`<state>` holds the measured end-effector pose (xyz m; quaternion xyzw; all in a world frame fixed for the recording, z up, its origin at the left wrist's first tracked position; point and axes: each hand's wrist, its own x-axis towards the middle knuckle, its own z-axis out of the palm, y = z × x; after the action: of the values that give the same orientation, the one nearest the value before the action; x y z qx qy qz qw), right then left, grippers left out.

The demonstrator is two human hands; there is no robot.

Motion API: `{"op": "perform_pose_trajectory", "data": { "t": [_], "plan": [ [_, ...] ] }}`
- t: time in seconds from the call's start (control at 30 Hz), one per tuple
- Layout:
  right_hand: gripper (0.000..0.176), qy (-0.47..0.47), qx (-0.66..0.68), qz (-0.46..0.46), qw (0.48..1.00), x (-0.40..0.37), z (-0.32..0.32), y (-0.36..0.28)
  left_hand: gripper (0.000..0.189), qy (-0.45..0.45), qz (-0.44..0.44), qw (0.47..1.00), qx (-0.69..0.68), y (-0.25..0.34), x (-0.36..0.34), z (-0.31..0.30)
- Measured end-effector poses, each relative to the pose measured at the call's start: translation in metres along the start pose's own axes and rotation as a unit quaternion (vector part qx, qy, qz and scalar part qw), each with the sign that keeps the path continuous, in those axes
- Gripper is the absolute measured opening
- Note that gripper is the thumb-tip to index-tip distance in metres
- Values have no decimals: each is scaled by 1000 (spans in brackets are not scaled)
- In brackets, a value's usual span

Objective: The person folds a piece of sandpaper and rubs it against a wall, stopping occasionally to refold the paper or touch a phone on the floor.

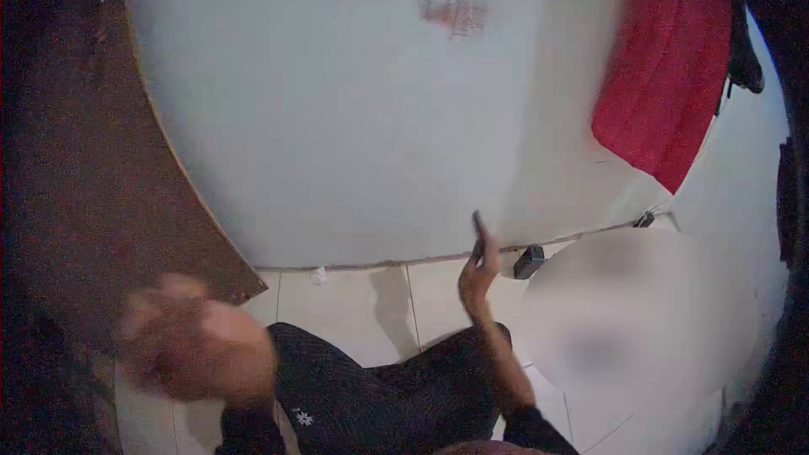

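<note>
My right hand [478,274] is raised in front of a white wall [337,118] and is closed around a thin dark object [478,226] that sticks up from my fingers; I cannot tell what it is. My left hand [198,341] is close to the camera at the lower left, blurred, near the edge of a brown wooden door [84,185]. Whether it holds anything I cannot tell. My dark-clothed legs [379,396] show at the bottom.
A red cloth [666,67] hangs at the upper right. A reddish smudge [455,11] marks the wall near the top. The floor has pale tiles [354,303]. A blurred white round shape [640,320] lies at the right, with a small dark piece [528,261] beside it.
</note>
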<state>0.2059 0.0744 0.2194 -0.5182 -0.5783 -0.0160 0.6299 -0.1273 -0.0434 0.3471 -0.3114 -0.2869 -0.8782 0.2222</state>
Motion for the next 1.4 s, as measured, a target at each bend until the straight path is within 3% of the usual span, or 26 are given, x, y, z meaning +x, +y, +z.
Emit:
{"op": "perform_pose_trajectory", "data": {
  "t": [0.03, 0.1, 0.17, 0.23, 0.3, 0.4, 0.47, 0.5, 0.57, 0.6, 0.63, 0.73, 0.77, 0.83, 0.87, 0.9, 0.97, 1.03, 1.1, 1.13, 1.17, 1.23, 1.27, 1.3, 1.37, 1.4],
  "plan": [
    [32, 99, -41, -88, 990, 33, 8, 15, 27, -1, -1, 1000, -8, -18, -28, 3],
    [33, 160, -46, -214, 962, 120, 0, -41, 18, -355, 2, 934, -42, -36, -94, 22],
    [33, 223, -79, -277, 931, 190, 9, -63, 18, -484, -112, 866, 53, -70, -168, 11],
    [35, 256, -17, -293, 921, 252, 23, -100, 20, -590, -18, 793, 151, -116, -247, -35],
    [42, 250, -80, -295, 919, 299, 56, -105, 21, -680, -180, 694, 152, -101, -283, -75],
    [48, 16, -208, -561, 801, 321, 86, -110, 21, -754, -183, 625, 83, -99, -321, -111],
    [49, -100, -224, -715, 655, 324, 104, -116, 21, -831, -219, 511, -1, -87, -298, -90],
    [49, -96, -222, -716, 655, 329, 105, -118, 21, -831, -216, 513, 1, -96, -301, -94],
    [51, 61, -123, -473, 870, 339, 97, -123, 22, -786, -236, 564, 94, -112, -316, -103],
    [49, 188, -104, -344, 914, 343, 104, -126, 22, -785, -236, 565, 93, -120, -316, -102],
    [49, 184, -106, -347, 913, 341, 110, -125, 22, -753, -248, 603, 92, -125, -318, -101],
    [41, -79, -159, -732, 657, 311, 104, -130, 22, -726, -255, 629, 111, -126, -314, -102],
    [41, -79, -161, -733, 656, 312, 96, -135, 22, -730, -249, 623, 133, -125, -313, -101],
    [50, -58, -148, -312, 937, 317, 87, -130, 22, -737, -249, 615, 130, -120, -308, -103],
    [46, 105, -86, -245, 960, 320, 92, -131, 22, -742, -259, 605, 130, -119, -309, -104],
    [46, 102, -85, -249, 959, 317, 97, -130, 22, -745, -268, 596, 129, -117, -310, -103],
    [26, -6, -209, -658, 723, 299, 103, -118, 22, -757, -248, 591, 125, -128, -318, -116],
    [23, -80, -148, -743, 648, 303, 97, -122, 22, -761, -229, 595, 118, -132, -324, -110],
    [42, 29, -39, -358, 933, 308, 89, -131, 20, -760, -245, 586, 138, -124, -316, -106],
    [42, 60, -16, -197, 978, 302, 78, -145, 20, -758, -246, 588, 138, -122, -315, -105],
    [42, 61, -17, -201, 978, 303, 85, -141, 20, -753, -256, 591, 135, -122, -317, -104],
    [36, -41, -200, -621, 757, 298, 104, -118, 20, -754, -260, 588, 138, -127, -315, -115],
    [26, -61, -149, -752, 639, 296, 101, -124, 20, -753, -246, 596, 135, -128, -316, -114],
    [26, -60, -149, -754, 637, 301, 101, -121, 20, -751, -235, 603, 131, -128, -319, -113],
    [41, 71, -156, -395, 902, 304, 97, -120, 19, -764, -269, 571, 137, -126, -312, -113],
    [40, 161, -43, -202, 965, 308, 103, -126, 19, -770, -304, 544, 138, -122, -309, -105]
  ]
}}
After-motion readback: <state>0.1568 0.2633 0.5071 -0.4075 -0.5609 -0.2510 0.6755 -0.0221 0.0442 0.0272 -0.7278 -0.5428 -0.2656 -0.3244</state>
